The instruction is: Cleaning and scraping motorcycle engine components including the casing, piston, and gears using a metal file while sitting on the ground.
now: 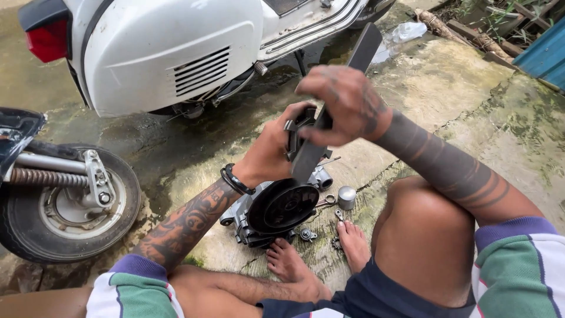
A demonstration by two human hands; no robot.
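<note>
I see my right hand (344, 106) closed around a long flat dark bar (341, 100), angled up over the engine casing (276, 206) — its lower end meets the casing's round black cover. My left hand (276, 147) grips the casing's top edge, fingers curled shut on it. The white scooter (165, 53) stands behind the casing with wet concrete between; small loose parts (338, 203) lie just beside it, by my feet.

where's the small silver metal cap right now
In the head view the small silver metal cap stands on the concrete ground, just right of the grey engine block, beside the person's foot.
</note>
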